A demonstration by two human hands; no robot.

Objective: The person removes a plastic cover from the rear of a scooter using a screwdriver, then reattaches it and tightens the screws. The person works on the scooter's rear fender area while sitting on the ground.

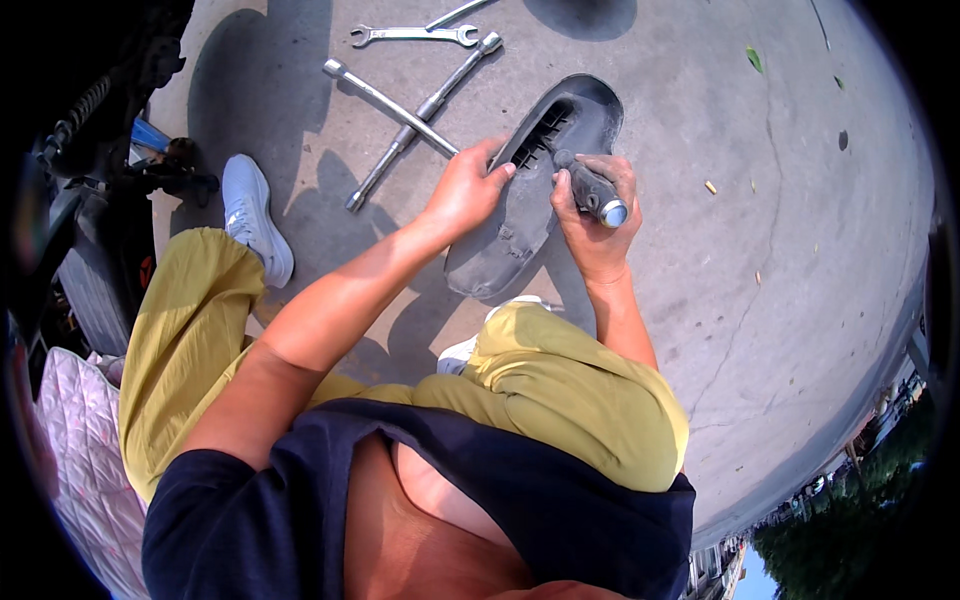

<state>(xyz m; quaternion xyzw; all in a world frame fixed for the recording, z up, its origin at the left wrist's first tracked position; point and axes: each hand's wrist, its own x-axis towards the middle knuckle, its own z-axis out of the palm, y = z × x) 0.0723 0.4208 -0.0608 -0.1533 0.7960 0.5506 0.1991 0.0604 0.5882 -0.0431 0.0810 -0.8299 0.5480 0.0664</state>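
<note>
A long, dark grey plastic shell [490,248] with rounded ends and a raised rim lies at a slant on the ground before me. Dark ribbed slots show in its upper half. My left hand [468,190] is closed on the shell's left rim, its thumb on top and its fingers mostly hidden. My right hand [598,240] is wrapped round a dark, thick cylindrical tool [590,186] with a shiny pale-blue round end towards me. The tool's far end is over the shell's middle; whether it touches there I cannot tell.
A cross-shaped lug wrench [408,128] lies just left of the shell, with an open-ended spanner [415,35] beyond it. A vehicle's tyre and spring [85,110] stand at the far left, above a pink quilted cloth [85,450]. My white shoe [255,215] rests on the concrete.
</note>
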